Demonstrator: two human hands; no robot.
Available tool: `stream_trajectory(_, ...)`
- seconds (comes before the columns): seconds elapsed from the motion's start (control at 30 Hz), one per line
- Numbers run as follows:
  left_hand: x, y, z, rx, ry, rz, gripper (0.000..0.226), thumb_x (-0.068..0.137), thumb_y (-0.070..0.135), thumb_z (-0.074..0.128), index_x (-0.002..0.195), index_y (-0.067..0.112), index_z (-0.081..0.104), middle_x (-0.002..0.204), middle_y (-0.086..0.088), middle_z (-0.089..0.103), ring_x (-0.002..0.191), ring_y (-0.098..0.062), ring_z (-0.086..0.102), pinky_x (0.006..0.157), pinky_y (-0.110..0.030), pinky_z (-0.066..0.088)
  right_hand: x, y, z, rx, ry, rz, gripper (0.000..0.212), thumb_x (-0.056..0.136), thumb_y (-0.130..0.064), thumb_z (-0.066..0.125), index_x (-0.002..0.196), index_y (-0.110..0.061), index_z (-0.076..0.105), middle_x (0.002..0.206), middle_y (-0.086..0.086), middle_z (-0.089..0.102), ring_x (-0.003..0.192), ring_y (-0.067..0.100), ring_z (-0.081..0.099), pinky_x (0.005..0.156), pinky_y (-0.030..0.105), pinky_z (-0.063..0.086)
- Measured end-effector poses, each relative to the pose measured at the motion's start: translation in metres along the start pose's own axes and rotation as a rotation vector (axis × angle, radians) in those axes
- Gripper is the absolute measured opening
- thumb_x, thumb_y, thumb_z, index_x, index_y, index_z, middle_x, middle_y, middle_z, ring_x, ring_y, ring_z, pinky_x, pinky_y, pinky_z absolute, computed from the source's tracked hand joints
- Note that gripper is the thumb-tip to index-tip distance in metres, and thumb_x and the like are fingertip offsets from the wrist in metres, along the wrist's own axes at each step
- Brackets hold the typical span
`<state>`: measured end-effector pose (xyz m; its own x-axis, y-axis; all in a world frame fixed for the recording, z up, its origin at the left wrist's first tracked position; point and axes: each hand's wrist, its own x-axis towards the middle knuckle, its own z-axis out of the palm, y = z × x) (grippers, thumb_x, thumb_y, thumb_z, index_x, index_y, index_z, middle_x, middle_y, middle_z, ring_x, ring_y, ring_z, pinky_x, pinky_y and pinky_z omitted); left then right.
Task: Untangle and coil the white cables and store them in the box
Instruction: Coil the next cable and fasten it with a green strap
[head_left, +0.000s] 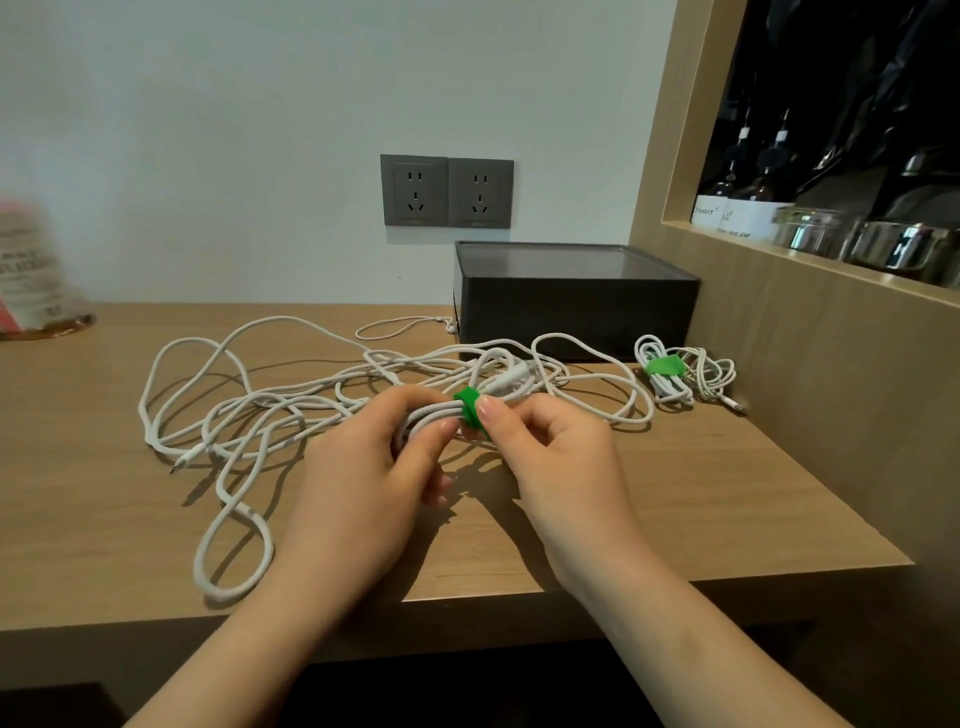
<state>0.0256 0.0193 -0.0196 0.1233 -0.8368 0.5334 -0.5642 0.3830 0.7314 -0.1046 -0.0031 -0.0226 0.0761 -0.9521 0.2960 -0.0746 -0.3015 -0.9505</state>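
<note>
Gripping cables (249, 410) outside the box (571, 312), left hand (363, 467) meets right hand (556, 452).

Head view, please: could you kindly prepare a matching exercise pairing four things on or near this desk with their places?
Things:
1. green strap
2. tied small coil
3. dark box
4. wall sockets

Places:
A. on the wall above the desk
B. at the desk's back right corner
C. round the white cable, pinched by the right hand
D. on the desk, by the box's front right corner

Pairs: 1-C, 2-D, 3-B, 4-A
</note>
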Motion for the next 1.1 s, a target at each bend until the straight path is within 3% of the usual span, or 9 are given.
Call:
stream_trajectory(0.17, 0.002, 0.003, -0.001, -0.384, -0.071, -0.292, 0.012, 0.09, 0.02, 0.054, 0.094, 0.022, 0.065, 0.057, 0.0, 0.064, 0.049, -0.011, 0.06, 0.05, -0.022, 0.053, -0.001, -0.002, -0.001, -0.062, -0.018, -0.052, 0.017, 0.085, -0.035, 0.062, 0.077, -0.022, 0.07, 0.077, -0.001, 0.069, 0.079, 0.013, 0.065, 0.074, 0.04, 0.057)
stream_trajectory(0.37, 0.003, -0.001, -0.001, -0.701, -0.053, -0.462, 0.016, 0.09, 0.018, 0.054, 0.098, 0.012, 0.067, 0.057, -0.004, 0.059, 0.045, -0.009, 0.053, 0.042, -0.019, 0.047, -0.001, -0.004, 0.002, -0.065, -0.081, -0.033, 0.008, 0.086, -0.03, 0.062, 0.083, -0.03, 0.07, 0.08, -0.011, 0.069, 0.082, 0.005, 0.064, 0.073, 0.027, 0.057)
stream_trajectory(0.5, 0.004, 0.001, 0.0, -0.882, -0.066, -0.476, 0.025, 0.076, 0.022, 0.057, 0.094, 0.007, 0.067, 0.061, -0.006, 0.058, 0.043, -0.007, 0.047, 0.039, -0.016, 0.041, -0.001, -0.004, 0.003, -0.061, -0.096, 0.008, 0.01, 0.088, -0.029, 0.061, 0.083, -0.03, 0.07, 0.079, -0.011, 0.071, 0.083, 0.006, 0.065, 0.079, 0.032, 0.056)
stream_trajectory(0.63, 0.003, 0.005, -0.003, -0.943, -0.125, -0.477, 0.026, 0.071, 0.02, 0.055, 0.09, 0.005, 0.065, 0.058, -0.003, 0.058, 0.042, -0.004, 0.043, 0.035, -0.013, 0.037, -0.001, -0.004, 0.002, -0.044, -0.121, 0.03, 0.011, 0.089, -0.028, 0.06, 0.089, -0.029, 0.07, 0.081, -0.008, 0.073, 0.085, 0.01, 0.067, 0.085, 0.039, 0.055)
stream_trajectory(0.77, 0.003, 0.006, -0.006, -0.96, -0.163, -0.468, 0.022, 0.072, 0.018, 0.054, 0.087, 0.006, 0.065, 0.055, -0.002, 0.059, 0.04, -0.003, 0.041, 0.034, -0.013, 0.035, -0.001, -0.006, -0.001, -0.04, -0.147, 0.035, 0.01, 0.088, -0.026, 0.061, 0.088, -0.03, 0.07, 0.08, -0.009, 0.073, 0.084, 0.007, 0.067, 0.086, 0.035, 0.054)
stream_trajectory(0.93, 0.003, 0.006, -0.008, -0.989, -0.234, -0.501, 0.017, 0.072, 0.016, 0.053, 0.079, 0.009, 0.068, 0.056, -0.003, 0.054, 0.037, -0.004, 0.037, 0.031, -0.012, 0.03, -0.003, -0.011, -0.009, -0.056, -0.219, 0.027, 0.012, 0.088, -0.024, 0.06, 0.084, -0.032, 0.068, 0.077, -0.01, 0.072, 0.078, -0.002, 0.064, 0.073, 0.023, 0.048)
stream_trajectory(1.1, 0.004, 0.002, -0.011, -1.051, -0.299, -0.53, 0.021, 0.074, 0.017, 0.055, 0.059, 0.016, 0.069, 0.057, -0.004, 0.049, 0.034, -0.003, 0.035, 0.029, -0.01, 0.027, -0.002, -0.014, -0.013, -0.057, -0.269, 0.059, 0.012, 0.087, -0.023, 0.061, 0.082, -0.032, 0.066, 0.067, -0.01, 0.069, 0.068, 0.0, 0.063, 0.068, 0.026, 0.044)
